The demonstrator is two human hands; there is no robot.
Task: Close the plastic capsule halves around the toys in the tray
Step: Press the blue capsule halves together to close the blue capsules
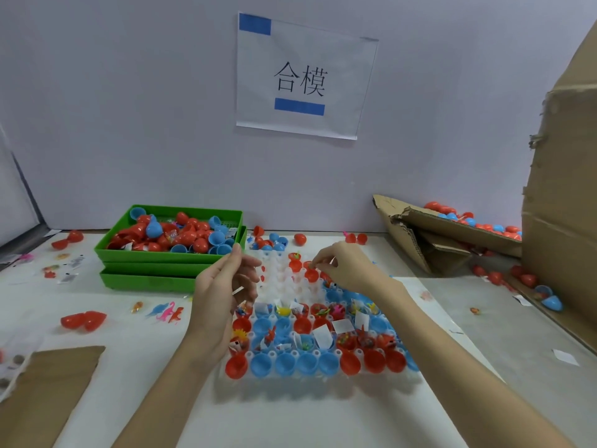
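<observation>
Head view: my right hand (342,266) pinches a red capsule half (311,275) over the far tray (319,376) cells, to cap it; left hand (223,286) open, steadying nearby.

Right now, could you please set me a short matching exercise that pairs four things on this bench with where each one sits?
Things:
1. green tray
2. cardboard box
3. paper sign
4. white tray

Places:
A. taped to the back wall
B. directly under both hands
C. on the left, heaped with red and blue capsule halves
D. at the right edge of the bench

Pairs: 1-C, 2-D, 3-A, 4-B
</observation>
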